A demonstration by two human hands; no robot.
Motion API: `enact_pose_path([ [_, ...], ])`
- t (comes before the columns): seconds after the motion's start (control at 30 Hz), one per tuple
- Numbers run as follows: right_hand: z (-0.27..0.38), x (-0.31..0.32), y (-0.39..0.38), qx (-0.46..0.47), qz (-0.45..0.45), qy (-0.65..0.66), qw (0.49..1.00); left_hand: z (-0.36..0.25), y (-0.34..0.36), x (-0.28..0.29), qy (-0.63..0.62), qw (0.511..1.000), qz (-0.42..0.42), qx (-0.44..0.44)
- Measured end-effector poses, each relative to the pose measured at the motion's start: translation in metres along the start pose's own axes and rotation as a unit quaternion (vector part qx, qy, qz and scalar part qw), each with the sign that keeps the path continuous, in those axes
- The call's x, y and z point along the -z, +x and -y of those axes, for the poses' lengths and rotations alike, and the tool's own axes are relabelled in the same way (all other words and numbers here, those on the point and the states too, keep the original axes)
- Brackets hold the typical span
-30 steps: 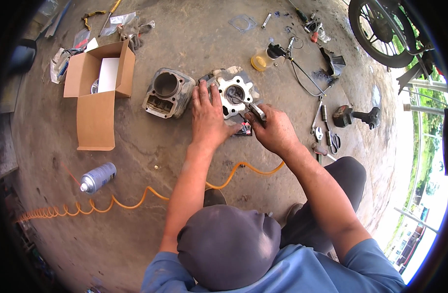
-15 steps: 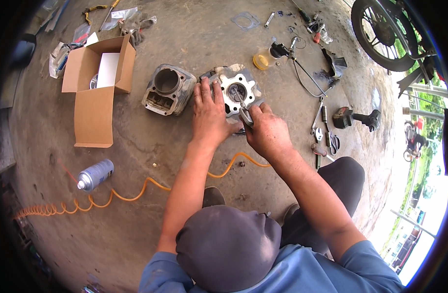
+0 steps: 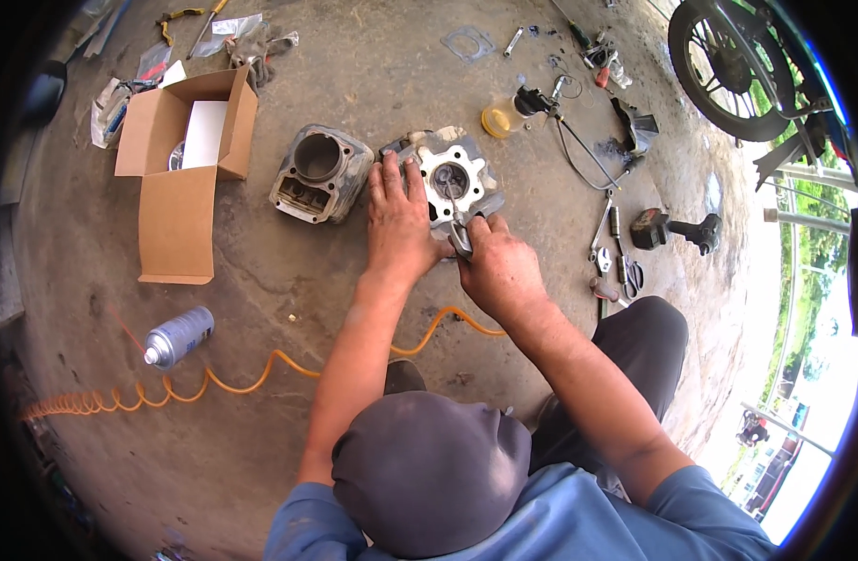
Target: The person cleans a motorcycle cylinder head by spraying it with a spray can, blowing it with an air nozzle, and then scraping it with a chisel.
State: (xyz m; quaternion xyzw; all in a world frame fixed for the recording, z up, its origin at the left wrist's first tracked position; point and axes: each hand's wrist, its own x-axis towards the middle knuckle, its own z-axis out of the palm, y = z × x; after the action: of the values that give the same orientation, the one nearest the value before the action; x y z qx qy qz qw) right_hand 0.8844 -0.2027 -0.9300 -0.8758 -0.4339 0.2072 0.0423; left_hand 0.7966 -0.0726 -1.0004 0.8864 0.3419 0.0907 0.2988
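Right now, a person's bare left hand (image 3: 398,224) is resting on the left side of a silver metal engine part with a bumpy edge and a round hollow in its middle (image 3: 474,178). That hand is lying open, with its fingers pointing away and its thumb reaching toward the part's near edge. The engine part is sitting on a grey-brown concrete floor (image 3: 251,449), just in front of both hands. The bare right hand (image 3: 504,271) is curling closed around a small silver-grey metal tool (image 3: 461,239). The tool's thin tip is pointing into the round hollow; I cannot tell if it is touching the inside. Just to the left, a grey metal engine block with a big round hole (image 3: 328,184) is standing near the left fingers. Farther left, an open brown cardboard box (image 3: 178,224) is letting one flap stretch out on the floor. Nearer the person, a silver-blue spray can (image 3: 179,337) is lying on its side, and a curly orange hose (image 3: 276,355) is running past it and going behind the left forearm. Past the silver part, a see-through cup of yellow liquid (image 3: 500,119) is lying on the floor. Off to the right, a black power tool (image 3: 677,229) is lying on the floor too.
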Motion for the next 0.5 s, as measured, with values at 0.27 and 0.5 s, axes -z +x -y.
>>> enact_pose_path([
  [0.27, -0.003, -0.008, 0.002, 0.023, -0.032, 0.024, 0.999, -0.004, 0.004, 0.004, 0.013, 0.999, 0.037, 0.01],
  [0.5, -0.011, -0.004, -0.016, -0.001, -0.099, 0.188, 0.977, -0.007, 0.0, 0.008, 0.018, 0.998, 0.052, 0.018],
])
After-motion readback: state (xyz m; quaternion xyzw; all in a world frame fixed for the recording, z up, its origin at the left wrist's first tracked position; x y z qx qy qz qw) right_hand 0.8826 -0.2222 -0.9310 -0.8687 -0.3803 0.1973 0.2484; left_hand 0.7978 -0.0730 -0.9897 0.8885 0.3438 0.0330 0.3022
